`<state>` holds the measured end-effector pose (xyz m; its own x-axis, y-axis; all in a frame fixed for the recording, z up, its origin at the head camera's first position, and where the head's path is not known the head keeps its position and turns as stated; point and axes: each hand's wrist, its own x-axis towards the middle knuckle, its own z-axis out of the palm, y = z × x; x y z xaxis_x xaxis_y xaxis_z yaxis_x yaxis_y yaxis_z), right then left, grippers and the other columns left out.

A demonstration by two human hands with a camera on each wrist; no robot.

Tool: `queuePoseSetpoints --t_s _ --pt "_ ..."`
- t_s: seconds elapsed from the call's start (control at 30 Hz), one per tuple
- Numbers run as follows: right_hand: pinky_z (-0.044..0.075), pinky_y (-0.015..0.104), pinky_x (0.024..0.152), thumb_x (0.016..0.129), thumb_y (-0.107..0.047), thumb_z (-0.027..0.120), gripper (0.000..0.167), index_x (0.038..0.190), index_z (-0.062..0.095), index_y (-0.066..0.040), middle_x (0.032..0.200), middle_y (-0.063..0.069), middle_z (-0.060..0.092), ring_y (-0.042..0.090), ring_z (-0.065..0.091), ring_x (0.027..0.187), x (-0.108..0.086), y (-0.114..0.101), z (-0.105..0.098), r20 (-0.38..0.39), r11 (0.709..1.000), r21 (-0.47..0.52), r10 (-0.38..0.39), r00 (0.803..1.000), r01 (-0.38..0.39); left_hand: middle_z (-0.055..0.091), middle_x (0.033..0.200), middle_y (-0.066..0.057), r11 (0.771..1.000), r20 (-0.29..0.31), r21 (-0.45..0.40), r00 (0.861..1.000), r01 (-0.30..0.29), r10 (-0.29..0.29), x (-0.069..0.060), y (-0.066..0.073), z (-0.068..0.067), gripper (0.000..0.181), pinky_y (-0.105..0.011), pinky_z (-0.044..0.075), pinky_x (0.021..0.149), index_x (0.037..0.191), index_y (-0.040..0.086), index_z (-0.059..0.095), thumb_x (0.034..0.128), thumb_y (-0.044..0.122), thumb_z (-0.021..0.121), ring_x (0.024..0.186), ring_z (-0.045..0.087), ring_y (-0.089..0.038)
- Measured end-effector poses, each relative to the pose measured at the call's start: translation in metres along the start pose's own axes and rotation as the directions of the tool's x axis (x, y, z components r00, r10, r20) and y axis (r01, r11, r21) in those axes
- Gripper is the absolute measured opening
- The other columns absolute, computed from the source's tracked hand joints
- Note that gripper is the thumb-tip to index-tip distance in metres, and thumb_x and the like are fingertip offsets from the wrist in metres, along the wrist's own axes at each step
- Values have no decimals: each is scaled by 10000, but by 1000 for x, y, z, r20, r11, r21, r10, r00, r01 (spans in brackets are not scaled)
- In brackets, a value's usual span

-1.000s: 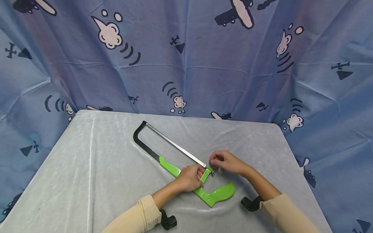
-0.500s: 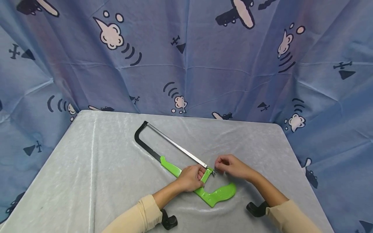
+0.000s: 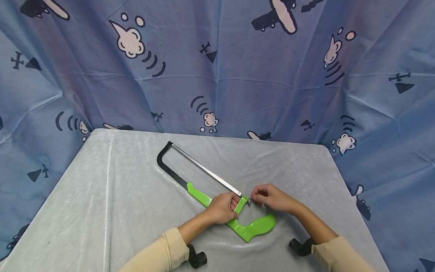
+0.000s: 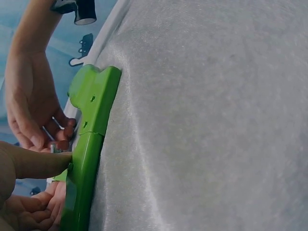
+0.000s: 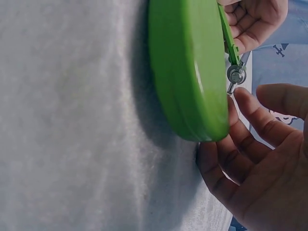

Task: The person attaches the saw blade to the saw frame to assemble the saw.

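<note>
A hacksaw with a green handle [image 3: 256, 226], a black front frame [image 3: 171, 173] and a silver blade [image 3: 207, 172] lies on the table, blade side away from me. My left hand [image 3: 222, 207] grips the green frame close to the blade's near end; its thumb [image 4: 45, 162] presses on the frame in the left wrist view. A metal wing nut [image 5: 236, 74] sits at the end of the green post. Beside it is my right hand [image 3: 273, 197], fingers loosely bent. In the right wrist view the index fingertip [image 5: 243, 96] is at the nut's wing, thumb apart.
A pale grey cloth covers the table [image 3: 142, 226]. Behind it hangs a blue patterned curtain [image 3: 238, 94]. Black camera mounts [image 3: 197, 258] stick out from both wrists, near the tabletop.
My right hand has moved slightly right and toward me, from above the wing nut to beside it. My left hand keeps its grip, and the hacksaw stays put.
</note>
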<state>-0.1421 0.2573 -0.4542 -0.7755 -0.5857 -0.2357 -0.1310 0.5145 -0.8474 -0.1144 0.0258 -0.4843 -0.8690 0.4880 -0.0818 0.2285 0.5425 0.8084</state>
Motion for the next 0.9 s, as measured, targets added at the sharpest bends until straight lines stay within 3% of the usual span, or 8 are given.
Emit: queuePoseSetpoints --t_s 0.3,0.6,0.9 --pt "479 269 659 967 -31 521 172 999 648 80 841 149 645 204 593 752 -1 0 2 7 999 15 -32 999 32 615 787 37 1000 3 -5 1000 1 -1 0 1 0 341 -180 423 683 955 75 640 672 6 815 686 495 11" --pt "448 229 660 921 -10 544 158 986 674 51 833 70 640 75 532 733 1 1 6 59 999 -51 13 998 -10 599 788 55 1000 6 -4 1000 12 -12 1 -1 1 338 -182 425 687 969 81 641 688 16 818 695 493 9" --pt "404 220 585 885 -19 601 91 938 652 36 764 -25 556 63 478 657 2 -8 11 77 997 -80 26 997 -20 595 789 50 1000 7 -13 1000 29 -29 0 0 1 329 -191 430 693 960 84 639 692 9 814 699 497 -6"
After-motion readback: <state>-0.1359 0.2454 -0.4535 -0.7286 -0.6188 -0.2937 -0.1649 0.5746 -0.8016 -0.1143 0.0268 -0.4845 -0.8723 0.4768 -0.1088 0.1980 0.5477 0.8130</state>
